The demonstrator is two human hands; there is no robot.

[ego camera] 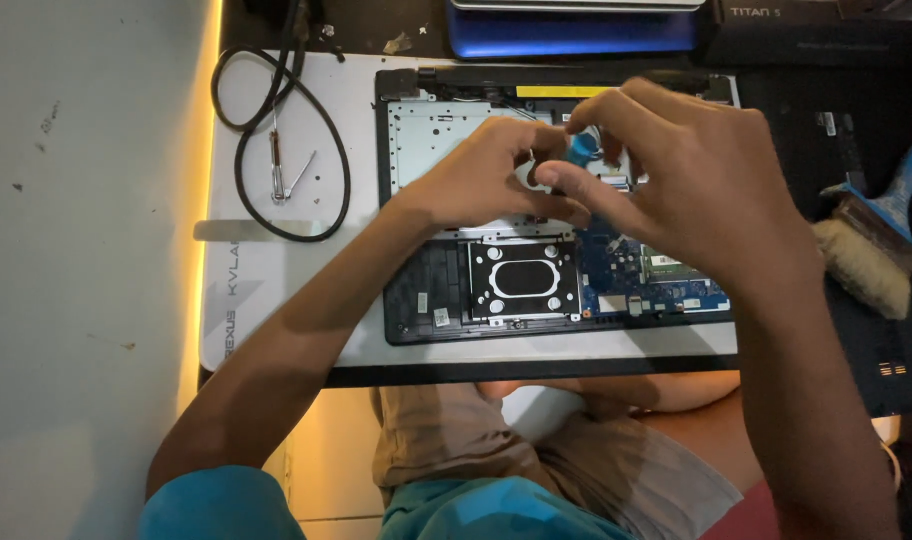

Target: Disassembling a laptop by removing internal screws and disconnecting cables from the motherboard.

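Blue plastic is showing between your fingertips in the head view: you are pinching a small blue tool handle [580, 152] with your right hand [681, 185], thumb and forefinger closed around it, above the middle of the opened laptop base [416, 300]. Your left hand [486, 175] is meeting it from nine o'clock, fingers curled and closing on the same handle from the other side; what lies under the tip is hidden by your fingers. Toward six o'clock of your hands, the black hard-drive bracket [523, 280] is sitting in the chassis, with the blue circuit board [666, 285] just beside it at three o'clock. The laptop is lying on a white work mat [276, 290]. At nine o'clock, a black looped cable [331, 130] is resting on the mat around metal tweezers [281, 175]. At three o'clock, well apart from the laptop, a blue-handled brush [871, 240] is lying on the dark surface.
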